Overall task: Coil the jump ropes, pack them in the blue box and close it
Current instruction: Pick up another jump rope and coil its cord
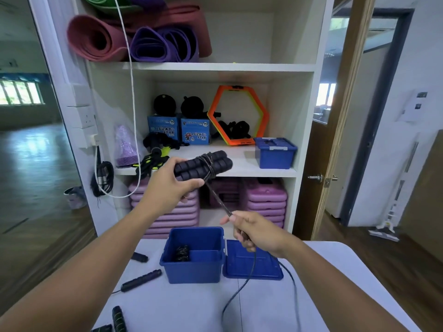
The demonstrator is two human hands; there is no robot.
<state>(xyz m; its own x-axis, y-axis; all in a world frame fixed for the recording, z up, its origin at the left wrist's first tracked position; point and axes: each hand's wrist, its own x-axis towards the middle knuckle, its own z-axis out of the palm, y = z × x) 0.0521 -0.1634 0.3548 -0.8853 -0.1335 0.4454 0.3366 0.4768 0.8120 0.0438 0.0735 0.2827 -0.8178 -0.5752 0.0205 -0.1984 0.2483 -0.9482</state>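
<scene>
**A:** White shelving (215, 67) fills the wall behind the blue box (191, 269), with soft rolled mats on top and stacked pink steps lower down. Left of the box, spare rope handles (141, 280) lie loose on the pale table (167, 307).

**B:** And the step in hand?

**A:** Winding, I'd judge. Above and left of the box, the left hand (171, 185) is closed around a pair of handles (203, 165), ribbed black foam cylinders held side by side, with a few turns of cord already around their middle. Above the box's right edge, the right hand (256, 230) pinches the cord (219, 200), which runs taut up to the handles.

**B:** How to do it well?

**A:** Keep that line tight, lay each turn snug beside the last, and feed the slack tail (242, 286) trailing across the table right of the box gradually so it doesn't snag.

**B:** Anything packed?

**A:** Something dark and coiled sits inside the box, probably one rope, though it's shadowed. The flat hard-plastic lid (251, 262) hangs open just right of the box.
</scene>
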